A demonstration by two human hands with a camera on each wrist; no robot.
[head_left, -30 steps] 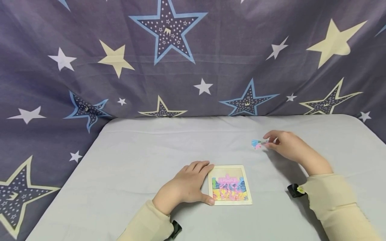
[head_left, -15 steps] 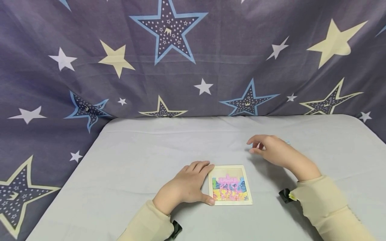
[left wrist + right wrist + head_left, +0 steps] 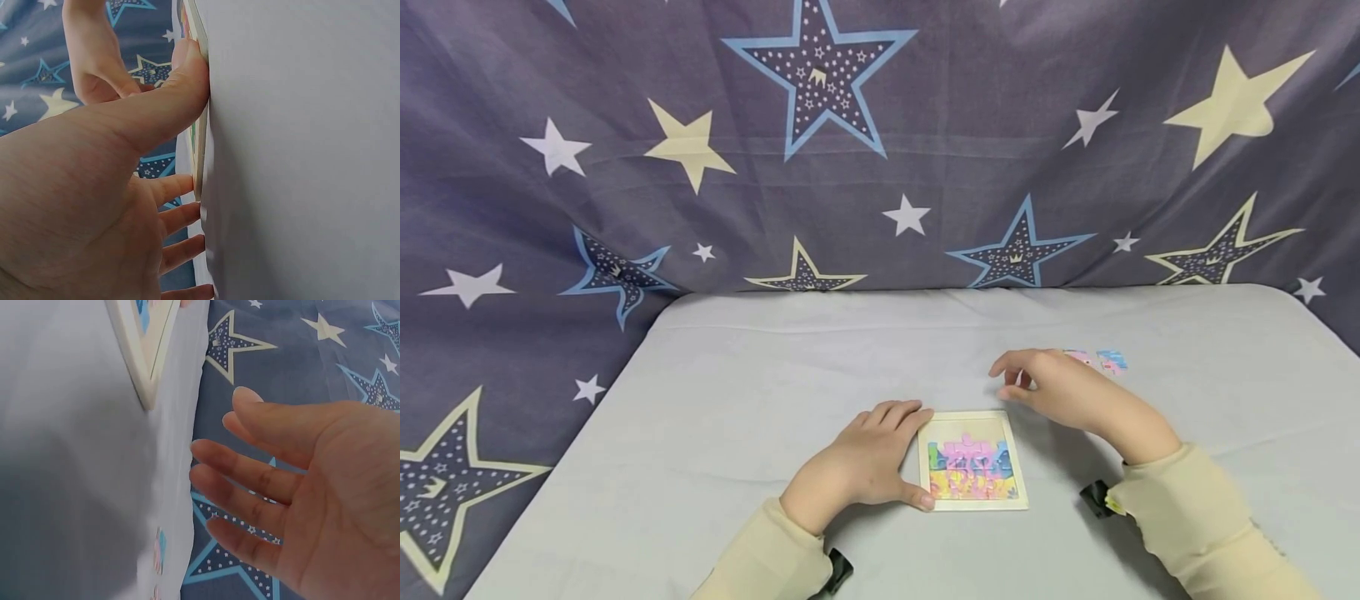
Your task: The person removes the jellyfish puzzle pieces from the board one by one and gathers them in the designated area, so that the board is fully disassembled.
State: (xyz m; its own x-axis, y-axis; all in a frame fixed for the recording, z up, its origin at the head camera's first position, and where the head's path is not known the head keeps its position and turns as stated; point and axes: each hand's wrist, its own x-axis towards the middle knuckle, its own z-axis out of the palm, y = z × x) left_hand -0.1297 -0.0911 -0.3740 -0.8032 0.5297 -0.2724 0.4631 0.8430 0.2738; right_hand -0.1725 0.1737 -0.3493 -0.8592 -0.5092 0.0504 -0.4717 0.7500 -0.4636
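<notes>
Head view puts the puzzle tray [image 3: 977,505] beside your left hand [image 3: 867,461], fingers spread, thumb and forefinger on its two left corners. Fitted pieces [image 3: 972,468] fill the near part. Your right hand [image 3: 1052,387] hangs near the far right corner, thumb and forefinger close; whether they pinch anything is too hidden to tell. Loose pieces [image 3: 1112,361] lie beyond it. Best to brace the tray lightly and lower any piece flat.

Free gap between right hand [image 3: 1060,390] and puzzle frame [image 3: 977,505] — left hand [image 3: 868,460] blocks left edge.
</notes>
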